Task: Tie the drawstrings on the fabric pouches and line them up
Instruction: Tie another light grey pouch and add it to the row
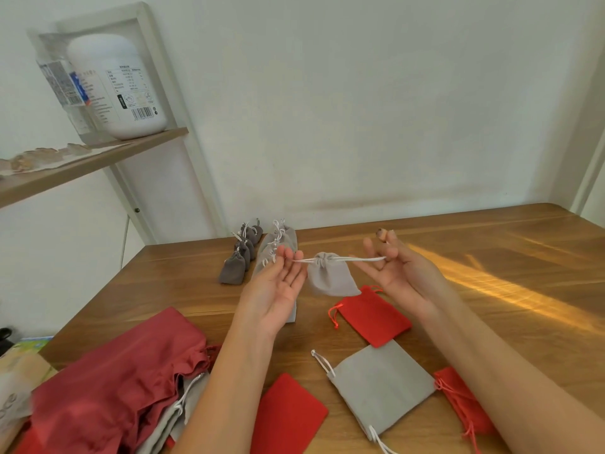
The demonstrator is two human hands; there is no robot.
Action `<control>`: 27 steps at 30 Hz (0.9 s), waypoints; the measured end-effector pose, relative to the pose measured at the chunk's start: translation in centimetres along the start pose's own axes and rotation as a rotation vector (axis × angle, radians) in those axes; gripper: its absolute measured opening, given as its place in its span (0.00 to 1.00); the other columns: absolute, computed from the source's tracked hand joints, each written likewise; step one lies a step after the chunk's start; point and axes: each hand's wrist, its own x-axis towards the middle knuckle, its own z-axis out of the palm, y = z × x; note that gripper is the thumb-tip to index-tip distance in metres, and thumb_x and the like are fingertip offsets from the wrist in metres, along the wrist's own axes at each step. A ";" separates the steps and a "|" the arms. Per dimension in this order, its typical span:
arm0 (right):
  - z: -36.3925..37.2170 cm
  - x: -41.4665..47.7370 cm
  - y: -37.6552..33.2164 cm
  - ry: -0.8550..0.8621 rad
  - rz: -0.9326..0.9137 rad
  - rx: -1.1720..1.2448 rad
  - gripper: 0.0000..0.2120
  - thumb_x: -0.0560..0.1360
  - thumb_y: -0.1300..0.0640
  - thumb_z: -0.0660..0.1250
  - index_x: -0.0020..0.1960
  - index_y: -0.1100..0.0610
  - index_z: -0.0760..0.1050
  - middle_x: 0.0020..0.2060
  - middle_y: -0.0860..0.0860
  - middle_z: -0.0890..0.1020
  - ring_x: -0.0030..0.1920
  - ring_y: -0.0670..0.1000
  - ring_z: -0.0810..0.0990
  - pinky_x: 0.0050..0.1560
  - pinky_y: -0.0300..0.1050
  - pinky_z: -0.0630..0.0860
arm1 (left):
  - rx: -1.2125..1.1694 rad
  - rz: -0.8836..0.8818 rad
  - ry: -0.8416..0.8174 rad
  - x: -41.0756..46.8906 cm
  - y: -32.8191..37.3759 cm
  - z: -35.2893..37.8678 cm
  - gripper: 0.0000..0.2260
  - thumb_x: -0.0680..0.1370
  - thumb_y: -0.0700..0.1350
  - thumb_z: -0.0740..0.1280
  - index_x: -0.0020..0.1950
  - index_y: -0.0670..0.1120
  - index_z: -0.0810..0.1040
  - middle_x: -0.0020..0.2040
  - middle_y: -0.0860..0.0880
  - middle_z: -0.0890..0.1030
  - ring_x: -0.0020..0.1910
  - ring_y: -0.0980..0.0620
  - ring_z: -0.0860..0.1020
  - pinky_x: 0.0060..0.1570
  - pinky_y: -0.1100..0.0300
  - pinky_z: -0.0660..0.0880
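Two hands stretch one pouch: the left hand (278, 290) pinches a white drawstring (302, 260), the small light-grey fabric pouch (330, 278) hangs above the wooden table (491, 250) nearer its far edge, and the right hand (399, 273) pinches the opposite cord. An even outward pull should cinch it cleanly.

A small light-grey velvet pouch (330, 276) hangs in the air between the left hand (278, 290) and the right hand (399, 273), its mouth gathered tight. Its white drawstring (363, 258) runs taut sideways, one end pinched in each hand's fingertips. Just beyond the left hand, three tied dark-grey pouches (240, 253) lie in a row, with tied light-grey pouches (280, 239) lined up beside them. Below the right hand a flat bright-red pouch (373, 317) lies untied. Nearer the person, between the forearms, lies a flat grey pouch (379, 391) with loose white cords. Another red pouch (288, 417) lies beside the left forearm.
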 end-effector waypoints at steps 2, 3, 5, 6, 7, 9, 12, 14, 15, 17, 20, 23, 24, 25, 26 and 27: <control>0.4 -0.4 0.3 -0.054 0.069 -0.051 0.07 0.77 0.58 0.60 0.43 0.59 0.73 0.22 0.47 0.65 0.28 0.45 0.76 0.50 0.50 0.82 | 0.002 -0.004 -0.012 0.0 -0.1 0.0 0.09 0.81 0.36 0.58 0.48 0.40 0.78 0.36 0.48 0.80 0.34 0.54 0.81 0.44 0.58 0.81; 0.5 -0.5 0.4 -0.075 0.090 -0.105 0.07 0.77 0.58 0.59 0.44 0.60 0.73 0.22 0.47 0.63 0.25 0.44 0.71 0.46 0.47 0.83 | 0.007 -0.003 -0.018 -0.1 -0.1 0.0 0.09 0.80 0.35 0.59 0.49 0.41 0.78 0.36 0.48 0.78 0.32 0.56 0.80 0.40 0.59 0.81; 0.5 -0.5 0.5 -0.090 0.090 -0.198 0.07 0.78 0.58 0.59 0.45 0.60 0.73 0.22 0.46 0.61 0.23 0.44 0.65 0.40 0.42 0.81 | 0.026 0.011 -0.026 -0.1 0.0 0.1 0.09 0.80 0.35 0.59 0.49 0.42 0.78 0.35 0.49 0.77 0.30 0.57 0.78 0.39 0.59 0.81; 0.4 -0.4 0.5 -0.093 0.074 -0.222 0.07 0.78 0.58 0.59 0.45 0.60 0.73 0.22 0.46 0.61 0.23 0.44 0.63 0.38 0.41 0.80 | 0.031 0.024 -0.029 -0.1 0.0 0.1 0.09 0.81 0.35 0.58 0.49 0.42 0.78 0.35 0.49 0.77 0.30 0.58 0.78 0.39 0.59 0.81; 0.3 -0.2 0.5 -0.095 0.052 -0.228 0.07 0.78 0.58 0.59 0.45 0.61 0.73 0.23 0.46 0.61 0.23 0.44 0.63 0.37 0.40 0.79 | 0.030 0.036 -0.031 -0.1 0.1 0.1 0.09 0.81 0.34 0.58 0.50 0.42 0.77 0.35 0.49 0.78 0.30 0.58 0.78 0.39 0.59 0.81; 0.2 -0.1 0.2 -0.109 0.012 -0.225 0.07 0.78 0.57 0.60 0.46 0.61 0.73 0.23 0.46 0.60 0.23 0.44 0.62 0.37 0.39 0.77 | 0.015 0.050 -0.026 -0.2 -0.1 0.3 0.08 0.80 0.34 0.59 0.51 0.42 0.77 0.36 0.48 0.79 0.32 0.58 0.78 0.39 0.60 0.81; -0.2 -0.2 -0.3 -0.176 0.055 -0.367 0.07 0.77 0.57 0.61 0.45 0.60 0.73 0.24 0.46 0.59 0.23 0.44 0.61 0.35 0.39 0.76 | 0.059 0.040 -0.015 -0.3 -0.3 0.4 0.06 0.80 0.33 0.60 0.51 0.39 0.76 0.40 0.46 0.81 0.39 0.56 0.76 0.36 0.62 0.80; -0.6 -0.4 -0.5 -0.251 0.190 -0.536 0.07 0.78 0.59 0.61 0.45 0.61 0.74 0.25 0.47 0.60 0.24 0.45 0.60 0.34 0.40 0.74 | 0.231 -0.013 -0.049 -0.7 -0.2 0.3 0.06 0.80 0.34 0.61 0.51 0.37 0.77 0.40 0.46 0.81 0.36 0.57 0.75 0.35 0.64 0.79; -0.7 -0.6 -0.5 -0.288 0.270 -0.611 0.07 0.78 0.59 0.61 0.45 0.61 0.75 0.25 0.48 0.60 0.24 0.45 0.60 0.34 0.40 0.74 | 0.366 -0.052 -0.082 -1.0 0.0 0.2 0.05 0.79 0.35 0.62 0.51 0.37 0.78 0.38 0.47 0.81 0.32 0.58 0.75 0.34 0.65 0.78; -0.7 -0.9 -0.3 -0.368 0.408 -0.700 0.07 0.78 0.61 0.61 0.43 0.60 0.76 0.25 0.48 0.61 0.24 0.45 0.60 0.35 0.41 0.74 | 0.683 -0.119 -0.137 -1.4 0.2 -0.1 0.04 0.78 0.37 0.64 0.49 0.38 0.79 0.32 0.49 0.80 0.26 0.60 0.72 0.30 0.66 0.75; -0.4 -1.4 -0.3 -0.478 0.529 -0.717 0.07 0.80 0.61 0.60 0.43 0.59 0.73 0.24 0.47 0.63 0.24 0.45 0.62 0.35 0.40 0.73 | 1.032 -0.247 -0.241 -2.0 -0.1 0.0 0.06 0.78 0.39 0.65 0.43 0.41 0.78 0.30 0.49 0.78 0.23 0.60 0.68 0.25 0.68 0.70; -0.1 -1.5 -0.2 -0.519 0.577 -0.741 0.05 0.79 0.60 0.61 0.45 0.61 0.70 0.26 0.50 0.68 0.27 0.46 0.69 0.38 0.42 0.77 | 1.182 -0.340 -0.293 -2.5 -0.3 0.3 0.06 0.78 0.39 0.66 0.41 0.42 0.78 0.31 0.49 0.79 0.22 0.59 0.67 0.25 0.67 0.69; 0.0 -1.6 -0.2 -0.502 0.558 -0.752 0.05 0.79 0.60 0.62 0.46 0.62 0.71 0.29 0.52 0.72 0.30 0.48 0.74 0.39 0.43 0.79 | 1.200 -0.340 -0.300 -2.6 -0.3 0.3 0.06 0.79 0.39 0.65 0.42 0.42 0.78 0.31 0.48 0.79 0.22 0.59 0.67 0.25 0.67 0.68; 0.2 -1.6 -0.1 -0.469 0.506 -0.769 0.06 0.78 0.60 0.63 0.46 0.62 0.72 0.32 0.54 0.76 0.34 0.49 0.78 0.41 0.42 0.80 | 1.209 -0.331 -0.309 -2.6 -0.3 0.3 0.06 0.79 0.40 0.65 0.42 0.42 0.78 0.31 0.49 0.79 0.22 0.59 0.67 0.25 0.67 0.68; 0.3 -1.6 0.0 -0.434 0.427 -0.792 0.06 0.77 0.59 0.65 0.46 0.62 0.75 0.36 0.56 0.79 0.37 0.50 0.80 0.42 0.41 0.80 | 1.214 -0.319 -0.319 -2.7 -0.3 0.3 0.06 0.79 0.40 0.65 0.43 0.42 0.78 0.30 0.49 0.79 0.23 0.59 0.68 0.26 0.67 0.68; 0.5 -1.6 0.0 -0.405 0.328 -0.833 0.06 0.76 0.58 0.66 0.45 0.61 0.78 0.40 0.57 0.80 0.39 0.49 0.80 0.42 0.39 0.78 | 1.216 -0.307 -0.328 -2.7 -0.3 0.3 0.06 0.78 0.41 0.66 0.42 0.42 0.79 0.30 0.49 0.78 0.23 0.58 0.68 0.26 0.67 0.68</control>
